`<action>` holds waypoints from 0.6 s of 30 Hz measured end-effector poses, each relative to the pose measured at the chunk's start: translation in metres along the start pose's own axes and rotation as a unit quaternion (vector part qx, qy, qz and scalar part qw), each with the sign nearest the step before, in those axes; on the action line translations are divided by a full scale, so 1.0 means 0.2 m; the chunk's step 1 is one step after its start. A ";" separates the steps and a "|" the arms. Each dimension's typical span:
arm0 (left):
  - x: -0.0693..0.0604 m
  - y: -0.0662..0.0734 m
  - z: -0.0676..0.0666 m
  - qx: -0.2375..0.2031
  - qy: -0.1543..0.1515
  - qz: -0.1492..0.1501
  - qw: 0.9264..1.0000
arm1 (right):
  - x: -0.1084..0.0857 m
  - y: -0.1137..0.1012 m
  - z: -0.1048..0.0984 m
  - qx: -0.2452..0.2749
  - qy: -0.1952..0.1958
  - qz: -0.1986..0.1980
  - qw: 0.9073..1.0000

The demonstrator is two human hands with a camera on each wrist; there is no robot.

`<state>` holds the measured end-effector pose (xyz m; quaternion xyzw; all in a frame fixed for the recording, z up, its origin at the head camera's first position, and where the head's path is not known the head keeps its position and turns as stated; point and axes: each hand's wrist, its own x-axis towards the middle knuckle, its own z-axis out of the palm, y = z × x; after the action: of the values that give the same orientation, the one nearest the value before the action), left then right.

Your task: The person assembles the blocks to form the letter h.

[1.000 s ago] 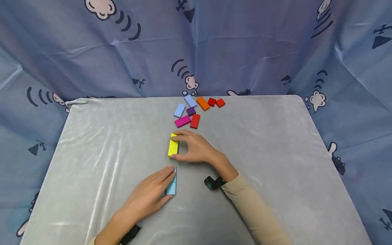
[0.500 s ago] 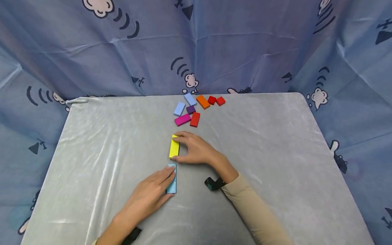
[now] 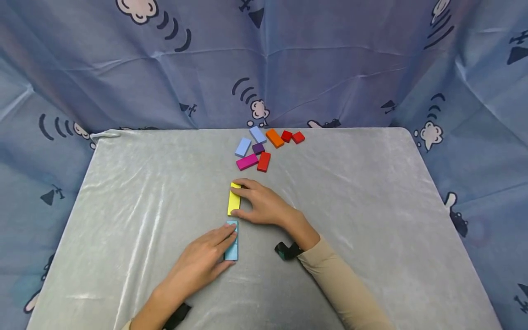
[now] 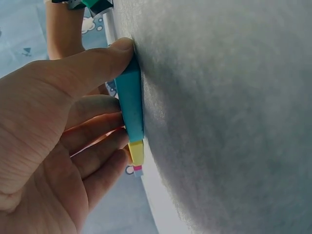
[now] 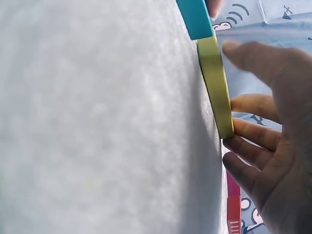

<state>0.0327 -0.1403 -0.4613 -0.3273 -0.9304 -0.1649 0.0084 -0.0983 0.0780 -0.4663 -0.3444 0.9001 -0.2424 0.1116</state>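
Pinching the yellow block point(image 3: 233, 201), right hand point(image 3: 264, 202) has it nearer the blue block point(image 3: 233, 252) than a second ago, slim gap between; left hand point(image 3: 202, 257) pinches the latter, both on tabletop point(image 3: 371, 206).

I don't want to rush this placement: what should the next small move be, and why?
Probably have the right hand ease the yellow block slightly toward the person until it meets the blue block. The head view shows the two nearly in line, end to end, with a narrow gap between, and the left hand holds the blue one, so it could steady it.
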 end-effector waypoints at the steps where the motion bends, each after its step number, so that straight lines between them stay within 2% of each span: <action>1: 0.00 0.00 0.00 0.001 0.000 0.002 1.000 | 0.00 0.00 0.00 -0.002 0.002 -0.001 1.000; 10: -0.01 -0.01 0.00 0.015 0.018 0.007 1.000 | 0.00 -0.04 -0.01 -0.021 -0.019 -0.009 1.000; 18: 0.00 0.01 0.00 0.019 0.010 0.005 1.000 | -0.02 -0.05 0.00 -0.032 -0.034 0.000 0.999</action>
<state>0.0340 -0.1389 -0.4611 -0.3302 -0.9316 -0.1501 0.0247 -0.0903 0.0736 -0.4603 -0.3562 0.9029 -0.2017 0.1313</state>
